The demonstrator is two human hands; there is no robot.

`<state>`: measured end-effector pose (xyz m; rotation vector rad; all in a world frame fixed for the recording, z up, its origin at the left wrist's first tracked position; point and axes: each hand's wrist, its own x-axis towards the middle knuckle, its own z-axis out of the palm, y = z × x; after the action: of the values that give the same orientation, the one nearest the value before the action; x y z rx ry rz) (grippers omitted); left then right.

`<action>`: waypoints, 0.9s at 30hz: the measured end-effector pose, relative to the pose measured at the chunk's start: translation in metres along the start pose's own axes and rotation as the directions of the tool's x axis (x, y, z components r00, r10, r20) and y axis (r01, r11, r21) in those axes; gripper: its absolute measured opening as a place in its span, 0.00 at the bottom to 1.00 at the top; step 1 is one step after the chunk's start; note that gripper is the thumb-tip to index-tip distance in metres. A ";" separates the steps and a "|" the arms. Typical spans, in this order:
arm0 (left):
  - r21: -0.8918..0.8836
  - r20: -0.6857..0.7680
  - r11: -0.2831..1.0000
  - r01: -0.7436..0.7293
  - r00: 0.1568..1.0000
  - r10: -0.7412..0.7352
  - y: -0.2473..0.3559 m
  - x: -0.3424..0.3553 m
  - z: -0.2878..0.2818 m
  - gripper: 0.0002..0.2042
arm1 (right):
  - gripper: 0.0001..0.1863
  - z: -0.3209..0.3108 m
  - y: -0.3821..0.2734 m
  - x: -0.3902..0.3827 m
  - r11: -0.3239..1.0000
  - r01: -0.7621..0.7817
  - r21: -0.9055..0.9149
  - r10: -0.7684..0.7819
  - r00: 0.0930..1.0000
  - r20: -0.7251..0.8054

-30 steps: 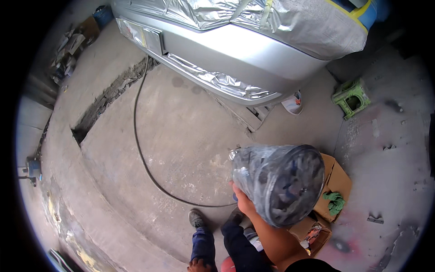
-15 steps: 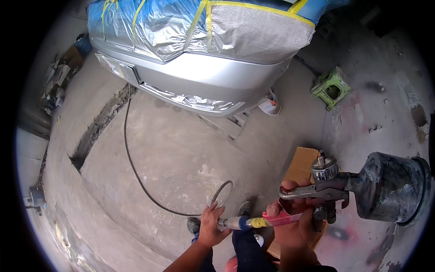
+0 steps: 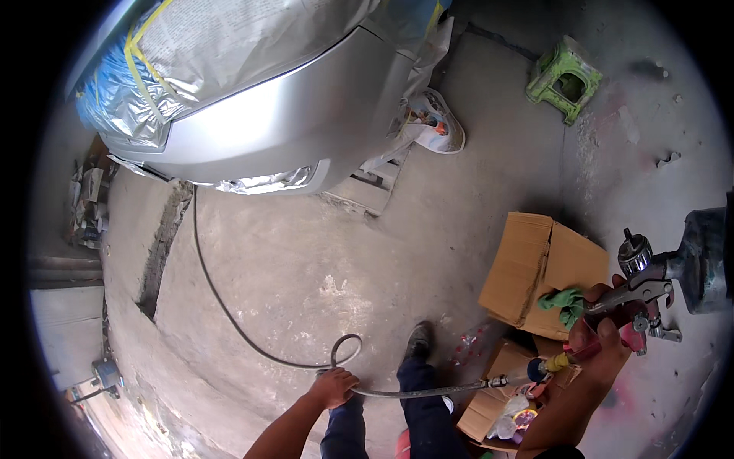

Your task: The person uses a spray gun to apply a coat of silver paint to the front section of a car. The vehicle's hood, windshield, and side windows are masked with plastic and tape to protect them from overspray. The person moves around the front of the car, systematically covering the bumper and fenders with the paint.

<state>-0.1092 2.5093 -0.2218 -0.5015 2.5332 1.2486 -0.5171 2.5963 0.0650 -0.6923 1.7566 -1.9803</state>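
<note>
My right hand grips a spray gun by its handle at the right side. The gun's dark, paint-stained cup points outward to the right. From the handle runs a yellow and blue coupling joined to a grey air hose. My left hand is closed around that hose, in front of my legs. Just beyond it the hose makes a small loop, then trails over the floor toward the silver bumper of a car. Plastic film, newspaper and yellow tape cover the body above the bumper.
A cardboard box with a green cloth on it stands at the right. Nearer my legs is an open box of mixed items. A green stool and a white bucket stand farther off. A trench cuts the floor at left.
The view has swung right, so the bumper sits farther left. My right hand carried the spray gun away to the right. My left hand has shifted from the hose connector to the hose itself.
</note>
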 end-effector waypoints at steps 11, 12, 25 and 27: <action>0.300 0.053 0.738 0.604 0.762 -0.646 -0.034 -0.045 -0.017 0.20 | 0.17 -0.049 0.204 0.036 0.889 -0.397 -0.228 0.456 0.810 0.368; 0.312 0.108 0.734 0.603 0.745 -0.658 -0.019 -0.042 -0.015 0.22 | 0.16 -0.042 0.224 0.031 0.896 -0.385 -0.222 0.444 0.778 0.444; 0.197 0.299 0.791 0.580 0.733 -0.612 0.080 -0.019 0.050 0.19 | 0.11 -0.021 0.280 0.110 0.862 -0.481 0.161 0.489 0.872 -0.015; 0.209 0.309 0.777 0.594 0.713 -0.629 0.081 -0.011 0.053 0.18 | 0.12 -0.025 0.289 0.124 0.901 -0.423 0.093 0.431 0.897 -0.100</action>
<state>-0.1285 2.5997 -0.1915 -0.9047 1.8566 0.8561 -0.6383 2.5048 -0.2110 -0.1433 1.7165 -1.7901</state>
